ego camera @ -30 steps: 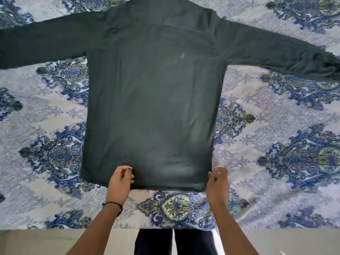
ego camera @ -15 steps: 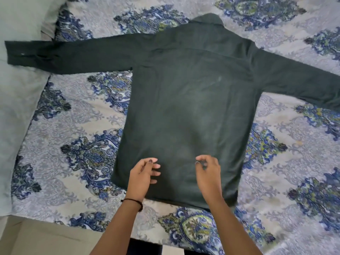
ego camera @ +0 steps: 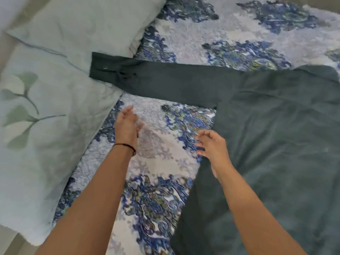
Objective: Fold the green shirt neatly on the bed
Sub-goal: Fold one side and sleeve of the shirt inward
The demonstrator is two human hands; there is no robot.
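Note:
The dark green shirt [ego camera: 276, 144] lies flat and back-up on the patterned bedspread [ego camera: 161, 155], filling the right half of the view. Its left sleeve [ego camera: 165, 81] stretches out to the left, and the cuff rests on a pillow. My left hand [ego camera: 127, 126] hovers over the bedspread below that sleeve, fingers apart and empty, blurred by motion. My right hand [ego camera: 211, 144] is at the shirt's left side edge, fingers loosely curled and apart, holding nothing. The shirt's right sleeve is out of view.
Two pale green pillows lie at the left: one with a leaf print [ego camera: 36, 126] and another [ego camera: 82, 24] behind it. The bed's near edge shows at the bottom left.
My view has swung left toward the sleeve and pillows. Both hands have left the shirt's lower body and moved left; the left hand is now off the shirt, over the bedspread.

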